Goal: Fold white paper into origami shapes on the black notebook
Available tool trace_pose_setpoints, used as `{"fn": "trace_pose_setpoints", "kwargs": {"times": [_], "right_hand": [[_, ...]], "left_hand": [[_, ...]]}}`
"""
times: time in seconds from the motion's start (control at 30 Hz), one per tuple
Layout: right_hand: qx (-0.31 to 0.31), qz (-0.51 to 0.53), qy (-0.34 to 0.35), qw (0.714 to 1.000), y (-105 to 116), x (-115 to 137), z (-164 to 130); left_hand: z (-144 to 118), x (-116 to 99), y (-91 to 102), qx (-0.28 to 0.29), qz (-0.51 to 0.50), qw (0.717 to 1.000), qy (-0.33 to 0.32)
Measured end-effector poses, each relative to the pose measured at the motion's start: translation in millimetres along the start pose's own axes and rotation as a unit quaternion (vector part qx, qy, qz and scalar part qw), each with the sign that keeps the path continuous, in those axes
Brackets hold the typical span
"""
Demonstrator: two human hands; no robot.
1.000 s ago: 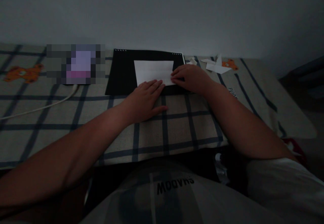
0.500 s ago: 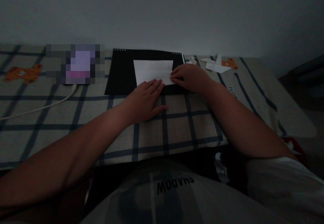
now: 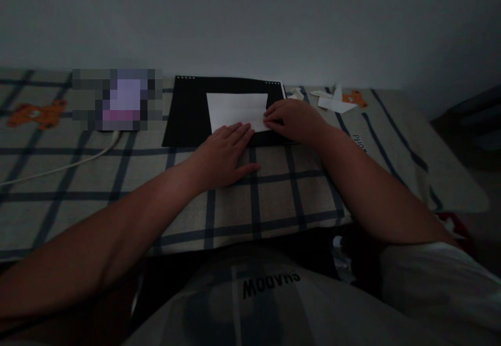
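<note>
White folded paper (image 3: pixel 237 109) is laid on a black pad (image 3: pixel 188 110), near the pad's right half. Its near edge is pressed by the flat, open left hand (image 3: pixel 224 154); its right corner is pinned by the curled fingertips of the right hand (image 3: pixel 294 119), nothing being gripped. The pad is set on a checked cloth (image 3: pixel 274 194). Right of the pad, folded paper shapes (image 3: pixel 333 100) are seen; left of it, a white cable (image 3: pixel 66 166). "SHADOW" is read, upside down, on the shirt (image 3: pixel 271 284) below the pad.
</note>
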State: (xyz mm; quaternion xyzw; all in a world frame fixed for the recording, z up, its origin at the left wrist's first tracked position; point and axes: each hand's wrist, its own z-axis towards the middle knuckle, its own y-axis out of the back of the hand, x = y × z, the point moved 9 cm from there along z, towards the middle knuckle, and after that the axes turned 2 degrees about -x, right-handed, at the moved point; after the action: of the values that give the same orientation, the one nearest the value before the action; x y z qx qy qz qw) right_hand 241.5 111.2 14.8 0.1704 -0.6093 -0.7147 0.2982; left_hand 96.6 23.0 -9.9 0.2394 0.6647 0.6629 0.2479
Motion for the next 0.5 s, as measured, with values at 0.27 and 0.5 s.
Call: {"fn": "trace_pose_setpoints", "kwargs": {"times": [0.27, 0.5], "right_hand": [[-0.003, 0.011, 0.002, 1.000, -0.5, 1.0, 0.6], [0.005, 0.005, 0.002, 1.000, 0.9, 3.0, 0.6]], "left_hand": [[1.3, -1.5, 2.1, 0.016, 0.001, 1.000, 0.016], [0.8, -2.9, 2.8, 0.008, 0.004, 1.000, 0.009]]}}
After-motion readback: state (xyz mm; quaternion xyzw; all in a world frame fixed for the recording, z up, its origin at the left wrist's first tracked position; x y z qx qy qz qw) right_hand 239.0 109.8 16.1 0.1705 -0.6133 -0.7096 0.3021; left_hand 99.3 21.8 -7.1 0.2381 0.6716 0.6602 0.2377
